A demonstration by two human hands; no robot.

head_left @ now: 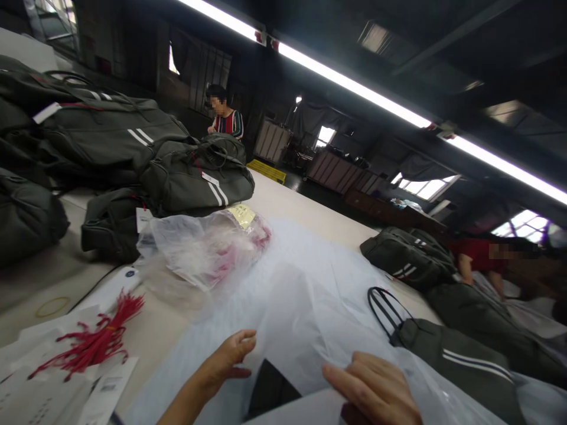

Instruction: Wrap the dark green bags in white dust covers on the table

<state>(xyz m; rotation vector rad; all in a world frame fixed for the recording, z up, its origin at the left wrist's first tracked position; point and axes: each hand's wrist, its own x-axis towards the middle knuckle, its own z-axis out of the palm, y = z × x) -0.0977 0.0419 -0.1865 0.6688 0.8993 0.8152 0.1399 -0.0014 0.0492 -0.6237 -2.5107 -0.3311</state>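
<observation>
Dim workshop: a long pale table (305,206) carries a translucent plastic bag (310,295) spread flat at its near edge. Left hand (228,359) rests on it, fingers loosely curled apart. Right hand (376,389) presses flat, fingers together, beside an olive duffel bag (460,360).

A heap of grey-green bags (110,136) fills the far left of the table (292,203), a clear pouch of red cords (208,248) lies just in front of it, a loose red cord bundle (95,342) rests on white papers (26,389) at near left, and a person in a striped top (228,122) stands far behind.
</observation>
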